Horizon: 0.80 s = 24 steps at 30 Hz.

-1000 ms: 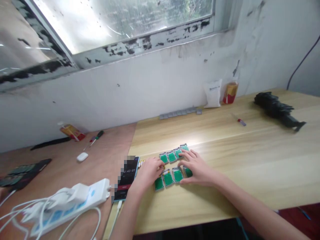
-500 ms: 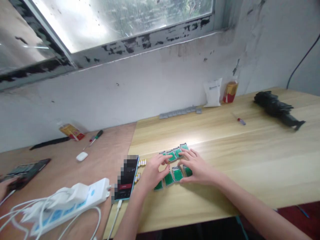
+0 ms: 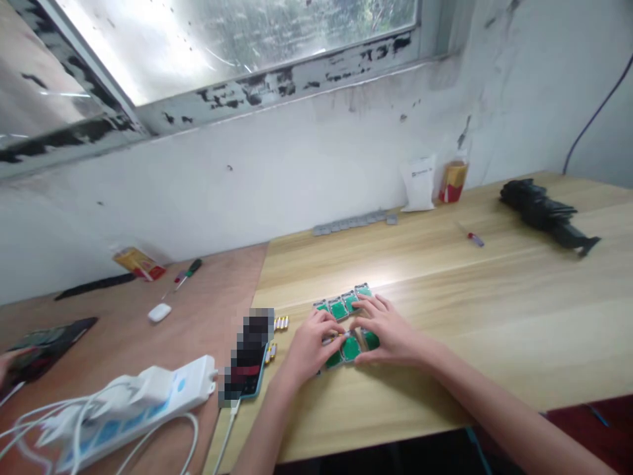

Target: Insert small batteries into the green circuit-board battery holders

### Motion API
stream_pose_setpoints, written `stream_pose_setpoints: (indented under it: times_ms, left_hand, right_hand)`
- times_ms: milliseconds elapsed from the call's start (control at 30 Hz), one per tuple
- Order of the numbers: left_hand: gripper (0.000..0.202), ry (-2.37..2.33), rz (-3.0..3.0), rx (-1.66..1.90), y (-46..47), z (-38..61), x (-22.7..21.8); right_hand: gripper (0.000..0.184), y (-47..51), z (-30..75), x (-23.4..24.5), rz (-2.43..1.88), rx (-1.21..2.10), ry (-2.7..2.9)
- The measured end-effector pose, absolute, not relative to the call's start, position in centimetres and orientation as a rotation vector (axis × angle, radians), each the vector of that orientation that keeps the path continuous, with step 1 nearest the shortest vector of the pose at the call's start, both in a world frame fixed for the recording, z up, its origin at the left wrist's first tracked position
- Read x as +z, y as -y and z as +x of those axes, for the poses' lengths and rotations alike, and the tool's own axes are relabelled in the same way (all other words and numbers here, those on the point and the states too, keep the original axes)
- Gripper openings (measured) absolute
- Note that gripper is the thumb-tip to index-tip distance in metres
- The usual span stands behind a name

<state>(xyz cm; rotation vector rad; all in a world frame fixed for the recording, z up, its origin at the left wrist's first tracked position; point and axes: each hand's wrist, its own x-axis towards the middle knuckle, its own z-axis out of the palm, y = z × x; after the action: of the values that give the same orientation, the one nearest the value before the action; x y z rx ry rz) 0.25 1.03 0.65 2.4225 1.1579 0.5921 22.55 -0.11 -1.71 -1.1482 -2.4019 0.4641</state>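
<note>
Along the near row of green boards (image 3: 351, 348), my left hand (image 3: 312, 340) bunches up, pinching what, I can't tell. My right hand (image 3: 388, 333) spans the right end, likely steadying it, grip unclear.

Overexposed window (image 3: 163, 49), sheen on tabletop (image 3: 366, 269), slight blur

**Green boards (image 3: 351, 348): at least seven**

Orange-and-red packets (image 3: 453, 183), two. White packet (image 3: 419, 188), one. Screwdrivers (image 3: 194, 267), three. Phone (image 3: 254, 381), one. Power strip (image 3: 182, 384), one. Small white case (image 3: 159, 313), one. Gold-and-silver clusters (image 3: 281, 323), two. Grey tiles (image 3: 346, 225), too blurred to count.
</note>
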Motion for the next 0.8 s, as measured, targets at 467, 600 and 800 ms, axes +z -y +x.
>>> stream_pose_setpoints:
  times_ms: [467,600,800]
  left_hand:
    - [0.013,-1.265,2.432,0.535,-0.4,1.6,0.6]
    - [0.015,-1.319,2.457,0.601,0.4,1.4,0.4]
    - [0.021,-1.618,2.456,0.816,1.8,-4.2,1.6]
  right_hand:
    - [0.053,-0.1,22.2,-2.5,-1.13,0.442,2.377]
    - [0.056,0.0,21.9,-2.8,-1.15,0.405,2.369]
    - [0.065,0.2,22.1,-2.3,-1.136,0.36,2.362]
